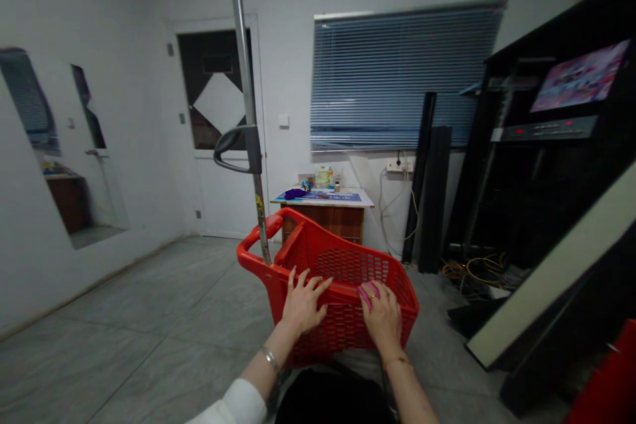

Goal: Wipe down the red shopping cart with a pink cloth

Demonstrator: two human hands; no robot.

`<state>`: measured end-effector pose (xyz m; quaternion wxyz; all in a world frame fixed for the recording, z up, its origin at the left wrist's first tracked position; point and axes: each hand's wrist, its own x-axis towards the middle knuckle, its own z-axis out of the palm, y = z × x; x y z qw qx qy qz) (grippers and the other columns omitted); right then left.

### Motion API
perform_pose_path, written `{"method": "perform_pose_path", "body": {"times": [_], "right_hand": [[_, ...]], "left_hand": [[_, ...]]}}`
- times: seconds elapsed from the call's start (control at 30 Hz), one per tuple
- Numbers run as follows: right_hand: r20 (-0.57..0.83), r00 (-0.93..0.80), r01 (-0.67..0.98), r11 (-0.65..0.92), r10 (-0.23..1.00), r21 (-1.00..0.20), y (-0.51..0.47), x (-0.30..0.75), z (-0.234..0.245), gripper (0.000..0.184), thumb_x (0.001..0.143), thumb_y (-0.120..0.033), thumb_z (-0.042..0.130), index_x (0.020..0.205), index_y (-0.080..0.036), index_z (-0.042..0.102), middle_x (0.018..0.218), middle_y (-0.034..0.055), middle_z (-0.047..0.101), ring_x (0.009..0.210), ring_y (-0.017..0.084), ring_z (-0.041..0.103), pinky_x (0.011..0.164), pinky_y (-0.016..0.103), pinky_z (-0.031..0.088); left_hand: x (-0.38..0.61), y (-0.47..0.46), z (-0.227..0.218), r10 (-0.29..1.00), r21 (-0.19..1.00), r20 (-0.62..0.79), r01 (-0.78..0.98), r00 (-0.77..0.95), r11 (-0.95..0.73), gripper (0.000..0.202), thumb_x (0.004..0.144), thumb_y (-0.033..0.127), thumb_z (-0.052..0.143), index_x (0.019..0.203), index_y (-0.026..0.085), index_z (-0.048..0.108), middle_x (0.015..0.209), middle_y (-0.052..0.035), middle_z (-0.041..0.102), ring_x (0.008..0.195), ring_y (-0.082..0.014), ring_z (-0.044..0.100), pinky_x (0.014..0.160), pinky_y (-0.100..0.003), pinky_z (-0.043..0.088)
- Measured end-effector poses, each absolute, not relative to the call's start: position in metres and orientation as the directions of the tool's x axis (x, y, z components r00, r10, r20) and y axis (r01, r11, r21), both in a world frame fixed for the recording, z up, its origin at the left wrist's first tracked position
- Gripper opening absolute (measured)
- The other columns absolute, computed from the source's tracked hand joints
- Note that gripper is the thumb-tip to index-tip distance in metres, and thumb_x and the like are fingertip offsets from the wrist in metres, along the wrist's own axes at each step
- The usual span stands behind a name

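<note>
In front of me stands a red plastic shopping cart with perforated sides and its handle towards the left. My left hand lies with fingers spread over the cart's near rim. On the same rim, further right, my right hand is closed around a pink cloth, pressing it to the plastic. Most of the cloth is hidden under the fingers. A grey metal pole with a dark loop grip rises beside the cart's handle.
Behind the cart, a wooden cabinet carries bottles and a purple cloth. A black rack, loose cables and a leaning pale board are at the right. A white door and a mirror are at the left.
</note>
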<state>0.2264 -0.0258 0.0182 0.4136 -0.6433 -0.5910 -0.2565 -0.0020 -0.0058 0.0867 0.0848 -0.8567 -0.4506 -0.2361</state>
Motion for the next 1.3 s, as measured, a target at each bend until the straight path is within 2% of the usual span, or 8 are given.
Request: {"method": "perform_pose_path", "body": {"times": [0.23, 0.43, 0.5, 0.6, 0.77, 1.0, 1.13, 1.3], "right_hand": [[0.853, 0.276, 0.945, 0.034, 0.443, -0.324, -0.033, 0.318, -0.012, 0.049, 0.097, -0.048, 0.036, 0.103, -0.017, 0.074, 0.112, 0.0156, 0.067, 0.108, 0.026, 0.056, 0.096, 0.043, 0.042], [0.879, 0.382, 0.923, -0.077, 0.284, -0.376, -0.029, 0.283, -0.011, 0.046, 0.097, -0.044, 0.038, 0.101, -0.015, 0.074, 0.116, 0.0173, 0.064, 0.109, 0.028, 0.053, 0.096, 0.044, 0.041], [0.895, 0.330, 0.943, -0.059, 0.299, -0.328, -0.028, 0.257, -0.003, 0.043, 0.097, -0.041, 0.040, 0.104, -0.016, 0.074, 0.118, 0.0159, 0.064, 0.113, 0.027, 0.050, 0.098, 0.043, 0.040], [0.884, 0.233, 0.970, -0.026, 0.406, -0.243, -0.028, 0.227, 0.008, 0.038, 0.098, -0.040, 0.043, 0.111, -0.021, 0.073, 0.125, 0.0116, 0.063, 0.121, 0.028, 0.047, 0.098, 0.042, 0.040], [0.816, 0.235, 0.966, -0.032, 0.528, -0.257, -0.029, 0.223, 0.016, 0.043, 0.096, -0.053, 0.045, 0.113, -0.026, 0.073, 0.131, 0.0102, 0.061, 0.120, 0.029, 0.047, 0.091, 0.042, 0.043], [0.858, 0.267, 0.954, 0.005, 0.440, -0.299, -0.022, 0.223, 0.010, 0.040, 0.097, -0.045, 0.044, 0.102, -0.024, 0.077, 0.132, 0.0130, 0.059, 0.121, 0.029, 0.046, 0.095, 0.043, 0.044], [0.858, 0.219, 0.962, 0.044, 0.464, -0.270, -0.024, 0.244, 0.006, 0.037, 0.097, -0.042, 0.045, 0.107, -0.025, 0.076, 0.129, 0.0120, 0.060, 0.117, 0.026, 0.049, 0.098, 0.042, 0.044], [0.846, 0.315, 0.941, -0.024, 0.431, -0.338, -0.032, 0.299, -0.010, 0.044, 0.097, -0.043, 0.039, 0.112, -0.019, 0.073, 0.127, 0.0157, 0.060, 0.115, 0.026, 0.053, 0.097, 0.043, 0.044]], "left_hand": [[-0.003, -0.005, 0.082, 0.734, 0.076, 0.491, 0.816, 0.469, -0.573, 0.063, 0.085, 0.052, 0.061, 0.145, 0.045, 0.043, 0.135, 0.0021, 0.062, 0.139, -0.0334, 0.037, 0.120, -0.062, 0.004], [-0.003, -0.005, 0.083, 0.737, 0.078, 0.486, 0.817, 0.470, -0.572, 0.064, 0.084, 0.053, 0.062, 0.145, 0.046, 0.042, 0.136, 0.0025, 0.062, 0.139, -0.0337, 0.037, 0.120, -0.062, 0.004], [-0.002, -0.005, 0.083, 0.733, 0.084, 0.490, 0.812, 0.471, -0.578, 0.065, 0.084, 0.052, 0.062, 0.145, 0.046, 0.042, 0.135, 0.0023, 0.062, 0.139, -0.0339, 0.037, 0.120, -0.062, 0.003], [-0.002, -0.005, 0.083, 0.731, 0.090, 0.495, 0.809, 0.471, -0.582, 0.064, 0.084, 0.051, 0.063, 0.145, 0.046, 0.043, 0.136, 0.0019, 0.062, 0.139, -0.0340, 0.037, 0.120, -0.063, 0.002], [-0.003, -0.004, 0.082, 0.721, 0.079, 0.498, 0.802, 0.482, -0.592, 0.064, 0.084, 0.051, 0.062, 0.145, 0.046, 0.042, 0.136, 0.0025, 0.062, 0.138, -0.0334, 0.037, 0.120, -0.062, 0.002], [-0.003, -0.004, 0.081, 0.722, 0.063, 0.500, 0.811, 0.479, -0.582, 0.065, 0.085, 0.051, 0.062, 0.146, 0.046, 0.041, 0.136, 0.0019, 0.061, 0.138, -0.0332, 0.037, 0.120, -0.062, 0.002], [-0.004, -0.005, 0.083, 0.723, 0.052, 0.490, 0.812, 0.486, -0.581, 0.065, 0.086, 0.049, 0.062, 0.147, 0.045, 0.040, 0.137, 0.0018, 0.061, 0.138, -0.0328, 0.037, 0.121, -0.062, 0.004], [-0.003, -0.006, 0.084, 0.731, 0.067, 0.484, 0.812, 0.481, -0.579, 0.064, 0.085, 0.048, 0.062, 0.146, 0.045, 0.042, 0.137, 0.0018, 0.061, 0.138, -0.0336, 0.037, 0.120, -0.063, 0.003]]}}
